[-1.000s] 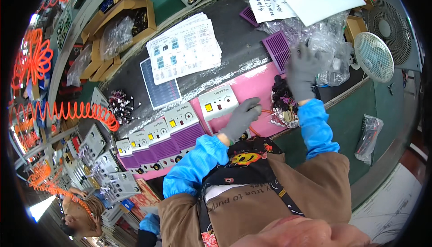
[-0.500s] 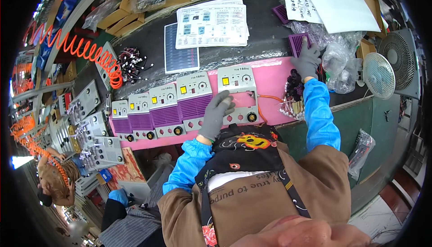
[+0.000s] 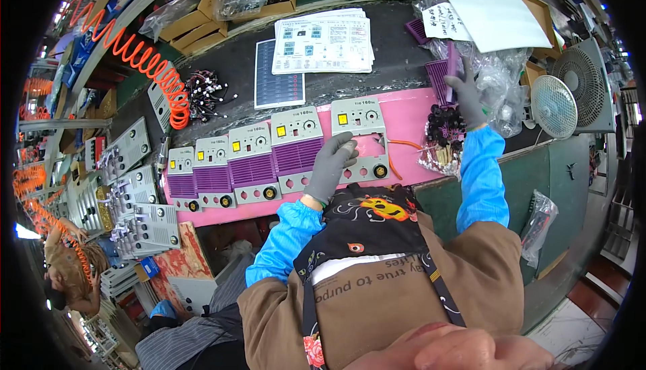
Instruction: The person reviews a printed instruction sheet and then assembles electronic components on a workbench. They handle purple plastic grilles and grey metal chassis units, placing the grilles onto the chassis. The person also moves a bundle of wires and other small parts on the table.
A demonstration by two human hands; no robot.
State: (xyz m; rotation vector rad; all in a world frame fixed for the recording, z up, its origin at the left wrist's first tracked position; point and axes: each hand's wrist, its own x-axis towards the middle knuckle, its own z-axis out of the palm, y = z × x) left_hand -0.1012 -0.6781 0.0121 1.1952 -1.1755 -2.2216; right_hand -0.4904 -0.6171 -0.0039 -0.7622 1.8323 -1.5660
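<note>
My left hand [image 3: 330, 168], in a grey glove, grips the left side of a grey front panel [image 3: 360, 115] with a yellow switch, a knob and an open rectangular window. Its fingers lie at the window's edge. My right hand [image 3: 469, 97], also gloved, is at the back right, its thumb and fingers closed on a purple slatted grille [image 3: 451, 67] that is tilted on edge. Another purple grille [image 3: 436, 75] lies just left of it. To the left stands a row of similar panels [image 3: 291, 141] with purple grilles in their windows.
Near my right hand are a bundle of dark connectors and wires [image 3: 444, 127], clear plastic bags [image 3: 501, 94] and a small fan [image 3: 554, 106]. Printed sheets [image 3: 323, 43] lie at the back. An orange coiled hose [image 3: 161, 77] hangs at left. A co-worker [image 3: 70, 262] sits at far left.
My right hand has pulled a purple grille up on edge and shifted slightly right, leaving another beside it. My left hand stays at the panel. The view has shifted slightly.
</note>
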